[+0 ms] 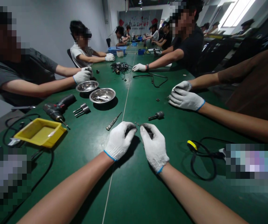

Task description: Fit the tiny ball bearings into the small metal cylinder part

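My left hand (121, 138), in a white knit glove with a blue cuff, is closed with thumb and fingertips together. Facing it across a small gap is my right hand (154, 146), gloved the same way and also pinched. Whatever either pinch holds is hidden or too small to name. A few tiny ring-shaped parts (136, 123) lie on the green table just beyond my fingertips. To the left, a slim screwdriver-like tool (113, 121) rests beyond my left hand. Past my right hand lies a dark metal cylinder with prongs (156, 115).
At left are a yellow tray (40, 141), a cordless drill (59, 107), a pronged metal part (84, 109) and two steel bowls (102, 101). Black cable (214, 168) coils at right. Co-workers' gloved hands (186, 99) reach in from both sides; tangled cables (122, 67) lie farther back.
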Available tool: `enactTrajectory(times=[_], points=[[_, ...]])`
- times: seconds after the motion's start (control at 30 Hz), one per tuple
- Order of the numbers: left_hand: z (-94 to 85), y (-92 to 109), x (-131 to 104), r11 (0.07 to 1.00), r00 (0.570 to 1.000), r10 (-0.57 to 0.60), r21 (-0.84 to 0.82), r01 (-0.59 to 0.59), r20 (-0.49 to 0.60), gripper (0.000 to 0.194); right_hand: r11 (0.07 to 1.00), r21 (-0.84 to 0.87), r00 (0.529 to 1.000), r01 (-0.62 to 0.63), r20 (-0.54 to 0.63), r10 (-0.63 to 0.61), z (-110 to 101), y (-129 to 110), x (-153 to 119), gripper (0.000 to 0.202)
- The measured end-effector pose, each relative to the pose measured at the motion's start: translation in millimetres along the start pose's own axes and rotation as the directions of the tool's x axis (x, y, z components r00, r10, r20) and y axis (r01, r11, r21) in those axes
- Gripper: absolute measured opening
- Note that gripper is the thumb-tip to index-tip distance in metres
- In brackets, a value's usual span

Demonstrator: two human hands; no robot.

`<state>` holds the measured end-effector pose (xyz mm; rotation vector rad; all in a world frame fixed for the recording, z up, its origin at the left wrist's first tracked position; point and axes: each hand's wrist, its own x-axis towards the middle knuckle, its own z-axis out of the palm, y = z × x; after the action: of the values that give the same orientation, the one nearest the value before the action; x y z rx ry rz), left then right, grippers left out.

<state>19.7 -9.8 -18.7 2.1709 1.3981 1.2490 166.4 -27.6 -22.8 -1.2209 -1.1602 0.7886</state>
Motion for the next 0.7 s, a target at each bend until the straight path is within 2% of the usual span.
enactTrajectory(times=[0.17, 0.37, 0.7], points=[[-10.3, 6, -16, 0.999, 1.0, 0.014, -0.048, -0.015, -0.028, 0.011, 0.999, -0.015, 0.994, -0.051, 0.093, 0.052, 3, -8, -4, 0.033], [-11.6, 11, -16, 0.994, 0.999, 0.024, -0.106, -0.028, -0.042, 0.015, 0.999, -0.024, 0.991, -0.044, 0.126, 0.047, 0, -5, -4, 0.031], [-15.0, 12, -14, 0.992, 0.994, 0.034, -0.115, -0.045, -0.101, 0.01, 1.0, 0.008, 0.976, -0.001, 0.218, -0.001, 1, -8, -6, 0.029]])
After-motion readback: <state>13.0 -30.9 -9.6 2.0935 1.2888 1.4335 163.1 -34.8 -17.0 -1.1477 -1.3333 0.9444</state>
